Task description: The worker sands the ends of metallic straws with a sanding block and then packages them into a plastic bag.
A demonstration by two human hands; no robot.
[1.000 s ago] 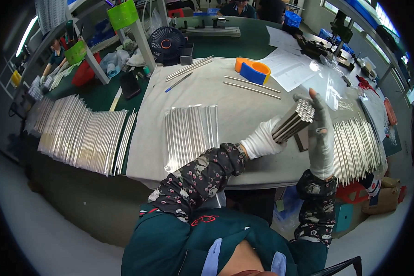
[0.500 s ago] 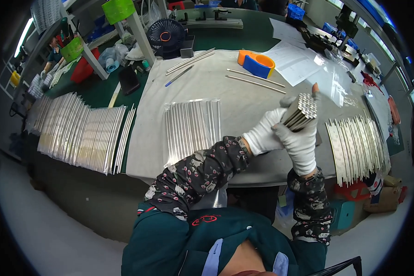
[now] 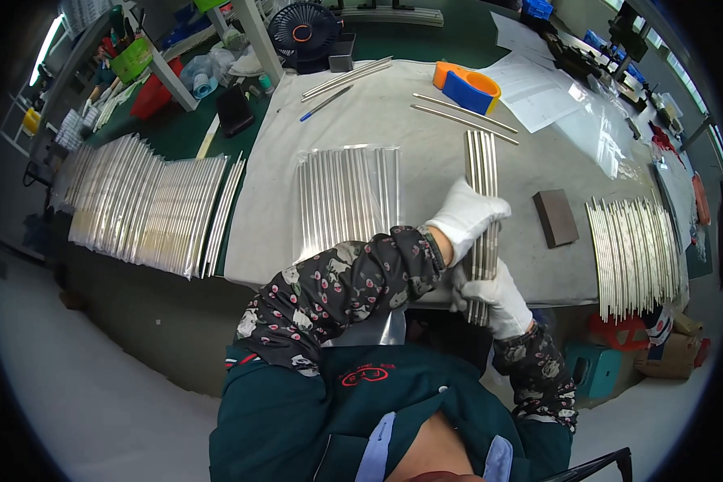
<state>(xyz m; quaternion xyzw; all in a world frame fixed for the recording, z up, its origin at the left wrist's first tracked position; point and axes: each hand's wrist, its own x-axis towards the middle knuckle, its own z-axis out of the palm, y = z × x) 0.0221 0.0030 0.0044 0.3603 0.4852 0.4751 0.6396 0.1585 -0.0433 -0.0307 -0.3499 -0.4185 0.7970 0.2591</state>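
Observation:
A bundle of thin metal rods stands lengthwise before me over the table's front edge. My left hand, in a white glove, is closed round its middle. Lower down, my right hand, gloved too, is wrapped round the near end. Left of the bundle lies a clear plastic bag with a row of metal rods, partly covered by my left forearm. A dark rectangular block rests to the right of my hands. Beyond it is a wide row of loose metal rods.
Many bagged rods lie at the left on a green surface. Toward the back are a blue pen, several loose rods, an orange and blue tape dispenser, papers and a black fan. A teal stool stands below right.
The bundle has swung from end-on toward me to lying lengthwise, and has come nearer and left. My right hand has slid down to its near end. The dark block now shows fully.

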